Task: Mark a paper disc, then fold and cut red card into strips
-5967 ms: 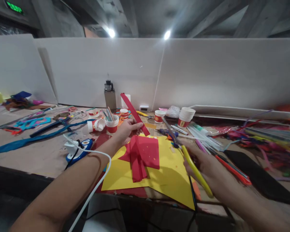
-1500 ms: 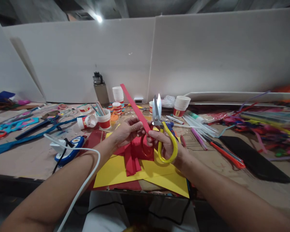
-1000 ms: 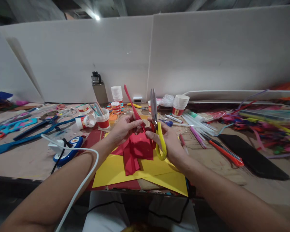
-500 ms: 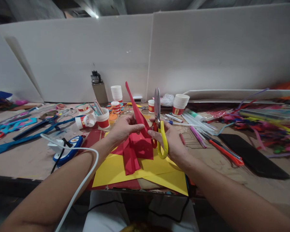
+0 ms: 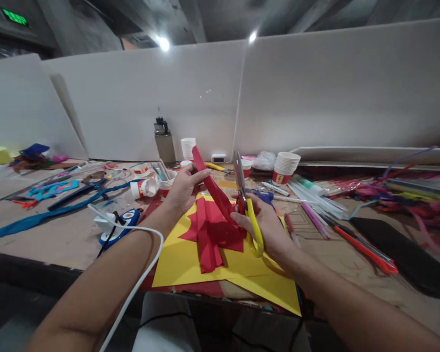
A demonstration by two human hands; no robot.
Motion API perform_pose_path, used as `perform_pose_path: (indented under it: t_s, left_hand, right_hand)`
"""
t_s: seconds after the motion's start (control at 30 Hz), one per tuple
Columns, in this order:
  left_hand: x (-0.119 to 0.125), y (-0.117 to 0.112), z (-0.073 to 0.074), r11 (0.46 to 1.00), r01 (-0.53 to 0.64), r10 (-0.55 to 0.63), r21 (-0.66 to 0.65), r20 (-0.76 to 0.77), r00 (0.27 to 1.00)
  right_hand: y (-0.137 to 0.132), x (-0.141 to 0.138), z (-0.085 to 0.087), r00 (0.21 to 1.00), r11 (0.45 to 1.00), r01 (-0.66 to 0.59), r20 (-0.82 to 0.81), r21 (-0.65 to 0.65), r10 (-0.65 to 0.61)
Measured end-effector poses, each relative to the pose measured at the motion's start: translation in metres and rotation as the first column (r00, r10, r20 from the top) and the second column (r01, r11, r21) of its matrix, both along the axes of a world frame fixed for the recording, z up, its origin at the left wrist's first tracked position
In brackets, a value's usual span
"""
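Both hands (image 5: pixel 183 189) and forearms (image 5: pixel 119 264) are bare, a white cable (image 5: pixel 142 279) crosses the left, the trousers (image 5: pixel 165 335) pale.

Two bright lamps (image 5: pixel 164 44) shine above pale panels (image 5: pixel 150 98) behind the table (image 5: pixel 55 250).

Forearms (image 5: pixel 110 278) reaching inward, left fingers (image 5: pixel 202 175) pinch while right fingers (image 5: pixel 242 221), partly hidden, seem curled.

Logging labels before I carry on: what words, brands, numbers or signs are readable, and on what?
None readable.
Green sign: lit characters, too blurred.
Right cup stack: mark on red band, too small.
Blue device: round badge, too small.
White box: dark panel, too small.
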State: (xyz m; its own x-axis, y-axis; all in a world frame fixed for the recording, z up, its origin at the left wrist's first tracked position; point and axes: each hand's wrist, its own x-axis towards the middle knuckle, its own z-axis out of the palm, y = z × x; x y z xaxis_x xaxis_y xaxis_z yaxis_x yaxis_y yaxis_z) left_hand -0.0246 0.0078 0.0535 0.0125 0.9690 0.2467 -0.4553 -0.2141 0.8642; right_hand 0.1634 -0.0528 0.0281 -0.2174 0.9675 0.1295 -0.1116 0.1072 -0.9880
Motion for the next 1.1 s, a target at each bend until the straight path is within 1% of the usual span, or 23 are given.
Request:
perform_pose_path:
  t_s: [0.13,0.23,0.33,0.43,0.53,0.7,0.9,1.0,1.1]
  left_hand:
    - [-0.012,0.011,0.004,0.995,-0.104,0.104,-0.005,0.082,0.991]
    - [-0.019,0.016,0.003,0.992,-0.122,0.122,-0.012,0.115,0.986]
    - [-0.020,0.016,0.003,0.996,-0.089,0.090,-0.012,0.137,0.986]
    - [-0.019,0.013,0.003,0.998,-0.064,0.064,0.002,0.113,0.992]
    - [-0.019,0.013,0.005,0.997,-0.082,0.081,0.013,0.112,0.990]
    - [-0.022,0.015,0.006,0.995,-0.093,0.084,0.034,0.207,0.975]
    - [-0.023,0.013,0.007,0.995,-0.087,0.075,0.046,0.208,0.975]
    - [-0.020,0.012,0.004,0.998,-0.048,0.037,0.048,0.201,0.979]
    - [-0.011,0.009,-0.001,0.999,0.049,-0.051,0.015,0.163,0.985]
  right_hand:
    - [0.000,0.000,-0.003,0.997,0.999,0.029,0.071,0.024,-0.030]
    - [-0.001,0.000,-0.003,0.994,0.998,0.039,0.104,0.039,-0.043]
    - [-0.002,-0.001,0.000,0.989,0.997,0.052,0.138,0.055,-0.059]
    - [-0.003,-0.002,0.001,0.989,0.996,0.046,0.140,0.072,-0.056]
    - [-0.004,-0.004,0.001,0.991,0.996,0.033,0.126,0.078,-0.042]
    - [-0.003,-0.005,-0.001,0.990,0.996,0.057,0.126,0.073,-0.066]
    - [-0.005,-0.004,0.000,0.988,0.995,0.061,0.135,0.082,-0.072]
    - [-0.006,-0.004,0.000,0.990,0.996,0.074,0.119,0.059,-0.080]
    - [-0.006,-0.002,0.000,0.994,0.997,0.071,0.086,0.044,-0.074]
